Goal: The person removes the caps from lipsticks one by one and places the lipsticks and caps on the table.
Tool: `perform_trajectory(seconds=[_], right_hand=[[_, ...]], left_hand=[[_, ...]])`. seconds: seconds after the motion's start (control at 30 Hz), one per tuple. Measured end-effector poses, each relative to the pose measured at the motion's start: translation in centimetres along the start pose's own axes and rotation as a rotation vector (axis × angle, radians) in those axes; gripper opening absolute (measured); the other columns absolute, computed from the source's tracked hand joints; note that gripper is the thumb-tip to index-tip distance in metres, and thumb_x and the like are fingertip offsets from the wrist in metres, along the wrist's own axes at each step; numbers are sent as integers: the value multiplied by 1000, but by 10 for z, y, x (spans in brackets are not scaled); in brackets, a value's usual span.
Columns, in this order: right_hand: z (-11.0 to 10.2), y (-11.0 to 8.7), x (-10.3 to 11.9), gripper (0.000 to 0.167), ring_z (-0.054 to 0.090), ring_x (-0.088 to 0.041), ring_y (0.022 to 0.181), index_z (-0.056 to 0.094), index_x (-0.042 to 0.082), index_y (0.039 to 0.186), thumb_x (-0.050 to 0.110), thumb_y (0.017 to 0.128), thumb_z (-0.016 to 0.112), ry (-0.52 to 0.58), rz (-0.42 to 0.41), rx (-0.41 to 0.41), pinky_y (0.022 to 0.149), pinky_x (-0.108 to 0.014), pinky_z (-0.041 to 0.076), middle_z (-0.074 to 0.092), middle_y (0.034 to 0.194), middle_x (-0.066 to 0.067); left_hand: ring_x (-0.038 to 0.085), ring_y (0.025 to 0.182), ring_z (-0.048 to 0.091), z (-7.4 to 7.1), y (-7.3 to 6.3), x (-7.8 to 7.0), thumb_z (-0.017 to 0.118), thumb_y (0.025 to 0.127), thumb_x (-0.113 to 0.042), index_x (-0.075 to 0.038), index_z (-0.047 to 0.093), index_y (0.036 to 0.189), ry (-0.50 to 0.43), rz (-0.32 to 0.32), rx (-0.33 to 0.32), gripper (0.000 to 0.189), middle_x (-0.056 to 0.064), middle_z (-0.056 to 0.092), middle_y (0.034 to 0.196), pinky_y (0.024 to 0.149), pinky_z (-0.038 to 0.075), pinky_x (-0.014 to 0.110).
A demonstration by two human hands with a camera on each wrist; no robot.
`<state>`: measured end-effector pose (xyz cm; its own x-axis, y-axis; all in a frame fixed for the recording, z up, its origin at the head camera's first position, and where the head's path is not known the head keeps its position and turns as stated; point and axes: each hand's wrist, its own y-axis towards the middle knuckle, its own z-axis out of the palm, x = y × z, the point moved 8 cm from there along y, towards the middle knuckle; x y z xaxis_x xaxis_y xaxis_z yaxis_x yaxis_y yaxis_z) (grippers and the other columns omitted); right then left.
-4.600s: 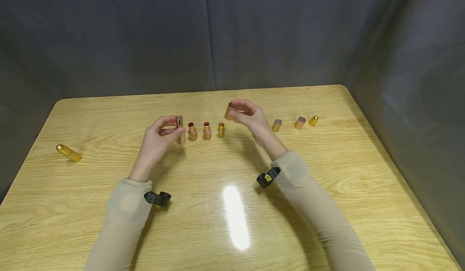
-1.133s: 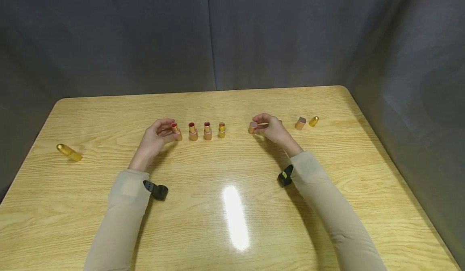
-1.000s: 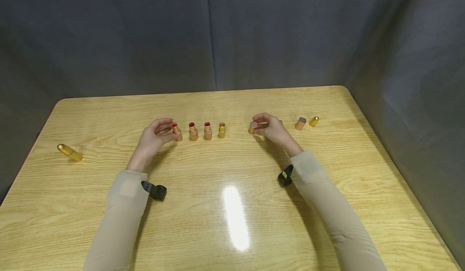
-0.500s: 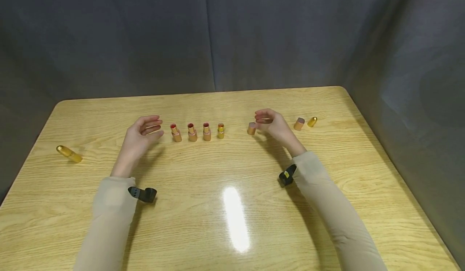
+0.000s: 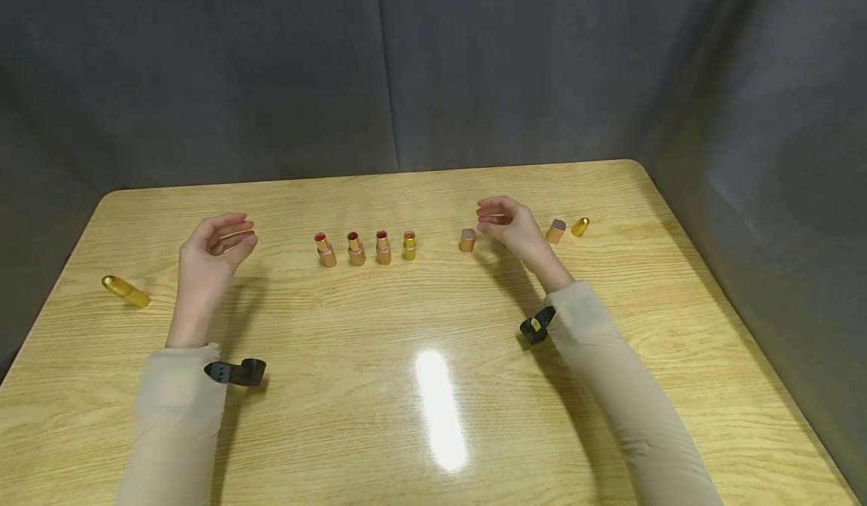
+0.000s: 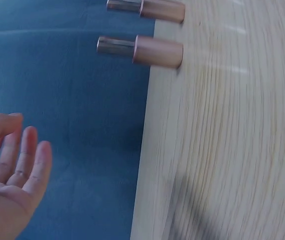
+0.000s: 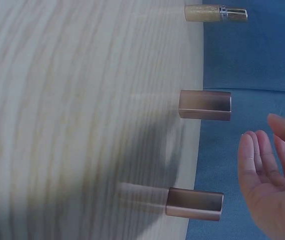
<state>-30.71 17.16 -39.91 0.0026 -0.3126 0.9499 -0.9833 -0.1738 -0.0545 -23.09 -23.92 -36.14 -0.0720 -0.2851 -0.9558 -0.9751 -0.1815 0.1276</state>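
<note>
Three rose-gold uncapped lipsticks stand upright in a row: left (image 5: 326,251), middle (image 5: 356,250) and right (image 5: 383,248). Beside them stands a gold lipstick base (image 5: 409,246). My left hand (image 5: 213,254) hovers left of the row, fingers loosely bent, holding nothing. My right hand (image 5: 516,229) floats just right of a rose-gold lipstick cap (image 5: 467,240), thumb and fingers apart and not touching it. The right wrist view shows that cap upright, with a second rose-gold cap (image 7: 195,204) near my hand. My right hand hides this second one in the head view.
Farther right stand another rose-gold cap (image 5: 555,231) and a gold bullet-shaped cap (image 5: 579,227). At the far left is a gold lipstick tube (image 5: 126,291) with a rounded top. The wooden table (image 5: 352,385) meets a dark curtain (image 5: 271,77) behind.
My right hand has lowered the rose-gold cap onto the table and released it, rising slightly. My left hand has let go of the leftmost lipstick and moved left.
</note>
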Motion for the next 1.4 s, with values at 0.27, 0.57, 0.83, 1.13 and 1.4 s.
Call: perform_trajectory(seconds=[0.27,0.57,0.83,1.13,1.4], right_hand=[[2,-3,9,42,56,-29,115,47,-6,133,-3,92,57,10,1,-3,80,-9,47,52,131,-26],[9,-5,23,41,55,-36,116,47,-8,131,-7,91,55,47,-39,14,83,-11,50,51,130,-30],[14,-5,31,40,57,-35,114,49,-7,130,-6,91,55,49,-80,27,82,-13,50,51,129,-31],[17,-7,41,37,59,-18,104,52,-3,128,-4,92,56,32,-93,31,82,-14,50,56,126,-25],[22,-11,50,36,60,-22,107,51,-4,129,-2,93,56,37,-90,42,84,-15,51,55,127,-26]], left_hand=[[-3,86,63,-40,-5,7,66,86,2,-18,64,105,-233,-77,-238,28,-12,65,95,74,49,4],[5,85,65,-84,-18,14,67,82,9,-7,66,103,-448,-7,-419,27,-2,66,96,73,52,8],[8,88,63,-116,-29,23,67,81,10,-5,64,107,-458,41,-533,30,1,63,98,75,52,9],[6,90,61,-139,-39,44,64,82,12,-8,64,109,-407,-28,-662,34,-2,61,99,78,49,8],[6,91,58,-151,-45,60,64,81,12,-10,64,107,-410,-76,-751,34,-3,60,99,83,47,11]])
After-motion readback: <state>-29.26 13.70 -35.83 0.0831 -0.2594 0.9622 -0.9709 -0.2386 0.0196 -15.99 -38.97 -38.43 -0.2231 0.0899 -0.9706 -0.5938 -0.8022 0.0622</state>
